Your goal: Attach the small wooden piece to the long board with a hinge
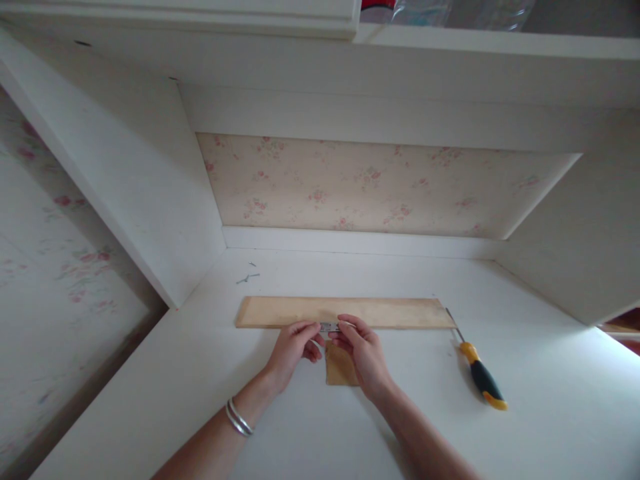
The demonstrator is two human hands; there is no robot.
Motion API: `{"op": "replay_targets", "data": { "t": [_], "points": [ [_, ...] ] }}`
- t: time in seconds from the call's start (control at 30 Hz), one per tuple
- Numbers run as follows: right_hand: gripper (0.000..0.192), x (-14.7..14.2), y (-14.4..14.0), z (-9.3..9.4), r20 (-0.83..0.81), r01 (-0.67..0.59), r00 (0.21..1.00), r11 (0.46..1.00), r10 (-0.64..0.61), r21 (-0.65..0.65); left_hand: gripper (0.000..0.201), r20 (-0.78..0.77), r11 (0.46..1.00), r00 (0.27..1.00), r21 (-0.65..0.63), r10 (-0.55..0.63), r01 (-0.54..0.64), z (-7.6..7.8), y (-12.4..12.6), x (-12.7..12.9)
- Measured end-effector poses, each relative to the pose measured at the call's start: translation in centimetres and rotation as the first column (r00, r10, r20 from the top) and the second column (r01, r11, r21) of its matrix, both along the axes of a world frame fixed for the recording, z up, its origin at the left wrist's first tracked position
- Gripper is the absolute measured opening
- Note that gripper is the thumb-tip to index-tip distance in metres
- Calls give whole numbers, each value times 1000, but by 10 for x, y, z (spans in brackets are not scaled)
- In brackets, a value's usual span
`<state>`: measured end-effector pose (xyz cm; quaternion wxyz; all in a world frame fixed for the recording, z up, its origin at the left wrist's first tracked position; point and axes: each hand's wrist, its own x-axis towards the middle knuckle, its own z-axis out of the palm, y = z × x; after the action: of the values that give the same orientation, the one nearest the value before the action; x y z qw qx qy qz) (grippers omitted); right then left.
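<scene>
Where the white surface (525, 400) runs back into a floral-papered alcove, both hands meet over a small metal plate (330, 327). The left hand (293, 347) pinches the plate's left end, its fingers (311, 328) closed on it; the right hand (364, 350) pinches the right end, its fingers (345, 325) likewise closed on it. The plate is silvery, flat and short, with its long axis running left to right. It sits at the near edge of the board (345, 311), about midway along it; whether it rests on the wood or is held just above it cannot be told.

The board is a long, thin strip of pale, matte wood, lying flat with its long axis also left to right, parallel to the back wall. Below the hands lies a small block (339, 367) of similar tan wood, roughly square, partly covered by the right hand and just near of the board.

To the right, a screwdriver (477, 370) lies flat on the surface, its thin steel shaft pointing far and left so that the tip touches or nearly touches the board's right end, its yellow-and-black handle toward the near right. A few small screws (247, 277) lie loose on the surface, far and left of the board. Two silver bangles (239, 419) circle the left wrist.
</scene>
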<state>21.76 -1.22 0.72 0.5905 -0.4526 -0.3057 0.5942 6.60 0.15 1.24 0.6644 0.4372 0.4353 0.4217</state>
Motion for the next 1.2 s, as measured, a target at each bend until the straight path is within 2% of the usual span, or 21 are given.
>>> {"op": "replay_targets", "data": {
  "t": [0.23,0.37,0.5,0.7,0.9,1.2],
  "points": [
    [29,-1,-1,1,0,1,1000,1000,-1,1,35,57,999,998,-27,20,-19,1,0,1],
    [26,0,-1,1,41,-2,999,1000,2,11,37,34,1000,999,-6,13,-13,4,-1,1],
    [24,0,-1,2,13,-33,999,998,32,46,36,23,1000,1000,-7,19,-19,5,-1,1],
    [31,1,-2,2,88,-20,996,998,15,52,30,5,999,999,0,46,-46,5,-1,0],
    [32,1,-4,-1,173,-15,985,994,-4,110,33,12,999,999,11,50,-51,7,-2,0],
    [35,0,-4,2,134,1,991,982,-27,190,39,-6,996,999,74,44,-43,5,-2,0]
  ]
}}
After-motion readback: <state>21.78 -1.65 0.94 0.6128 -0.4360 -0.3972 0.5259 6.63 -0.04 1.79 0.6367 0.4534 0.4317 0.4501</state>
